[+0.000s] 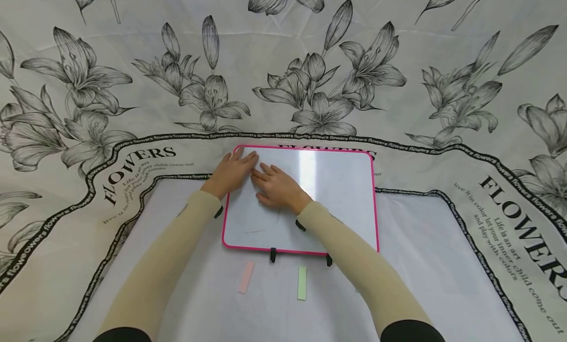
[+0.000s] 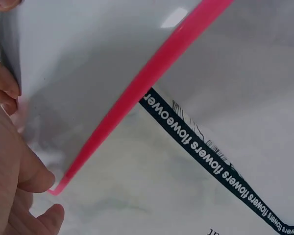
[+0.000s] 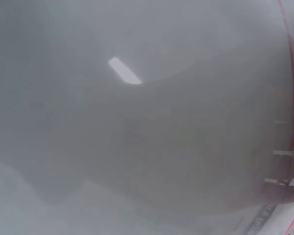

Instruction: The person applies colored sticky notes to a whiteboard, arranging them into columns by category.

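A whiteboard (image 1: 345, 199) with a pink frame (image 1: 375, 204) stands tilted back on black supports (image 1: 272, 255). Over its upper left corner lies my left hand (image 1: 234, 171), fingers extended; the left wrist view has its fingertips (image 2: 36, 171) right at the corner of the pink frame. My right hand (image 1: 280, 187) rests against the white surface just to the right, fingers spread, their tips close to the left hand. In the right wrist view, a few fingertips (image 3: 284, 192) show at the right edge. Whatever lies beneath the fingers is hidden.
On the white cloth in front of the board lie a pink paper strip (image 1: 246, 278) and a green paper strip (image 1: 302, 283). A small bit of something pale peeks out beside the right sleeve (image 1: 359, 253). Behind the board spreads a flower-printed cloth (image 1: 212, 101).
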A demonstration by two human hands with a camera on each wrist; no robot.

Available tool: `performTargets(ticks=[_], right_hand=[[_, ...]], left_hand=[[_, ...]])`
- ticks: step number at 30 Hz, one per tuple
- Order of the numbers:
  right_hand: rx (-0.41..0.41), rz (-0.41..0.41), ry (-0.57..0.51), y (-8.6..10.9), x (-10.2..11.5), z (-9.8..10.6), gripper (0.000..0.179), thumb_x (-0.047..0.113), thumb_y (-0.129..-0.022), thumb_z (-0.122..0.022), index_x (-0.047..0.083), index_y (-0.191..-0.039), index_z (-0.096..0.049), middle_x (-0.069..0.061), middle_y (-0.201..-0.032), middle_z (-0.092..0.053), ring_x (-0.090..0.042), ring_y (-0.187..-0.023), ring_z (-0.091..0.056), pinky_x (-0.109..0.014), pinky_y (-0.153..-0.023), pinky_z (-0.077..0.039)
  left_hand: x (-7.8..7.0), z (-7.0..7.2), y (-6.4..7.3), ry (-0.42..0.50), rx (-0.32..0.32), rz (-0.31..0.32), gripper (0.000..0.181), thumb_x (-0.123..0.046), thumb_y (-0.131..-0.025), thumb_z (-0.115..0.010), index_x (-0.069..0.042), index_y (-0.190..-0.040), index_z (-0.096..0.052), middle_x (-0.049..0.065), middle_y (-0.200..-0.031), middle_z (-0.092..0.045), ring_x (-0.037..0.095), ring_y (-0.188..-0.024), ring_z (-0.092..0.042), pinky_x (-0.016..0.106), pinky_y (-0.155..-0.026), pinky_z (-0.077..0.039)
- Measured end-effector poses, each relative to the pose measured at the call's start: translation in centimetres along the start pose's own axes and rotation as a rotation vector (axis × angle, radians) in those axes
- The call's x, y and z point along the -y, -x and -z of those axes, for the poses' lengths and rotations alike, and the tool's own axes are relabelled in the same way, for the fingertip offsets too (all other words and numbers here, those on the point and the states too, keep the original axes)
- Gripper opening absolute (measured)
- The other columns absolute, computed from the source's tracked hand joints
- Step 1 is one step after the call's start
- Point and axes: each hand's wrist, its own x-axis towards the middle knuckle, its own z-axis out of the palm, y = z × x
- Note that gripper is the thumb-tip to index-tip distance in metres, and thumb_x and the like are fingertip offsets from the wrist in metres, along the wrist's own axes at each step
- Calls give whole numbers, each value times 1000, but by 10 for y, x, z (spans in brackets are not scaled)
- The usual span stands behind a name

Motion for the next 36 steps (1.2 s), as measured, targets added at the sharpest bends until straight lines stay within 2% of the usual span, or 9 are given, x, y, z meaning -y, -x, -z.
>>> performTargets(ticks=[5,11,16,26,36], right_hand=[[-2,2,-1,1,0,0,58,38,-102,-59,6,-150,-53,-10,-158,-49,-37,-149,-41,-52,-121,-37],[-2,-8,20,1,1,0,57,38,-103,-58,7,-150,-53,-9,-157,-50,-37,-150,-41,-52,-120,-37],[-18,-1,32,0,2,-2,57,37,-103,-59,6,-150,-53,-9,-157,-51,-37,-149,-42,-52,-119,-39],[-7,-2,38,0,3,-1,58,37,-103,-58,6,-152,-51,-9,-158,-49,-37,-149,-42,-53,-119,-40],[-22,10,31,-1,5,-4,55,36,-102,-59,6,-148,-54,-10,-157,-51,-38,-147,-44,-53,-117,-41]], left_hand=[[-1,2,0,28,33,25,67,-3,-102,-55,-17,-163,-30,3,-168,-31,40,-157,-20,63,-122,-27],[-5,4,-2,23,-19,12,68,-3,-101,-60,-18,-162,-34,5,-165,-38,42,-156,-24,65,-120,-31],[-6,4,-1,-4,-5,26,72,-3,-98,-65,-19,-161,-35,3,-165,-38,42,-156,-23,64,-119,-33],[-5,2,-1,4,-4,14,65,-7,-101,-61,-19,-161,-37,3,-166,-36,42,-156,-24,65,-115,-38],[-1,2,1,-20,21,82,67,-13,-102,-62,-19,-162,-32,2,-165,-39,39,-157,-23,65,-115,-38]])
